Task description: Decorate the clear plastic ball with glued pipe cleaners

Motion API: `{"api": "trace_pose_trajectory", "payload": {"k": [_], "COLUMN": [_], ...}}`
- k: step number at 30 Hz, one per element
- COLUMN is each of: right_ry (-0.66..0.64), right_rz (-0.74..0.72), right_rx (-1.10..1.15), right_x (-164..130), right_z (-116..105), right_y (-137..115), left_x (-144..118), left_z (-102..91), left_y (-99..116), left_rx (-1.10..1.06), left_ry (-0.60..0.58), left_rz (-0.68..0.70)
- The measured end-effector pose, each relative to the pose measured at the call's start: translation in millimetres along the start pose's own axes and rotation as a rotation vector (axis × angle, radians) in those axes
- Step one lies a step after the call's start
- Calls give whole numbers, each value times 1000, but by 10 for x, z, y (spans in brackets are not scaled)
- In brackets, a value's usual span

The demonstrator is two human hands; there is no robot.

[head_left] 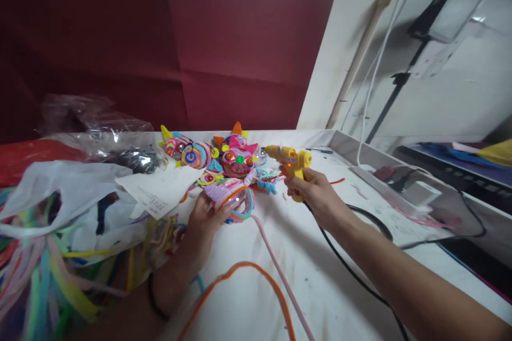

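At the counter's left edge we see a heap of pipe cleaners (44, 272) under white plastic bags (68, 192). Our left hand (206, 218) curls around a clear dome wrapped in pipe cleaners (236, 200), mid-counter. Behind it, toward the far edge, sit finished colourful ornaments (224, 154). Our right hand (316, 192) grips a yellow glue gun (290, 160), its nozzle pointing left above the dome, not touching it.

The pile of pipe cleaners (36, 272) at the table's left edge is blurred and cut off by the frame, individual pieces indistinguishable.
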State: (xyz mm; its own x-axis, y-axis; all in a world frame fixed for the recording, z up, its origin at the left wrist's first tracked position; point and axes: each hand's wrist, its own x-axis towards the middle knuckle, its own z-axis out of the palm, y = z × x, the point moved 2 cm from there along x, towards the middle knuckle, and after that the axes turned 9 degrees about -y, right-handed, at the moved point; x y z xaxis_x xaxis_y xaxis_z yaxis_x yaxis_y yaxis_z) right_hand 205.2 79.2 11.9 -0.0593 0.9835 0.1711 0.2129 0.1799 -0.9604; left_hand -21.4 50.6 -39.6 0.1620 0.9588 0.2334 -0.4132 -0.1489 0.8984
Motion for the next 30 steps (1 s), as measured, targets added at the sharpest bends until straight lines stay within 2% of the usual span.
{"api": "trace_pose_trajectory", "payload": {"k": [6, 9, 12, 20, 27, 30], "right_ry": [-66, -141, -235, -466, -692, -710], "right_rz": [-135, -192, -177, -138, -220, -256], "right_rx": [343, 483, 584, 431, 215, 125], "right_x": [115, 205, 299, 441, 493, 489], "right_z": [250, 303, 311, 122, -7, -71], "right_y": [-154, -171, -122, 150, 301, 316], "left_x": [260, 457, 610, 684, 644, 615], "left_z": [-141, -182, -216, -305, -376, -419], "left_y": [15, 14, -8, -107, -18, 17], "left_rx": [182, 116, 90, 164, 230, 275], "left_ry": [39, 19, 0, 44, 28, 12], "left_rz": [80, 135, 146, 82, 25, -5]}}
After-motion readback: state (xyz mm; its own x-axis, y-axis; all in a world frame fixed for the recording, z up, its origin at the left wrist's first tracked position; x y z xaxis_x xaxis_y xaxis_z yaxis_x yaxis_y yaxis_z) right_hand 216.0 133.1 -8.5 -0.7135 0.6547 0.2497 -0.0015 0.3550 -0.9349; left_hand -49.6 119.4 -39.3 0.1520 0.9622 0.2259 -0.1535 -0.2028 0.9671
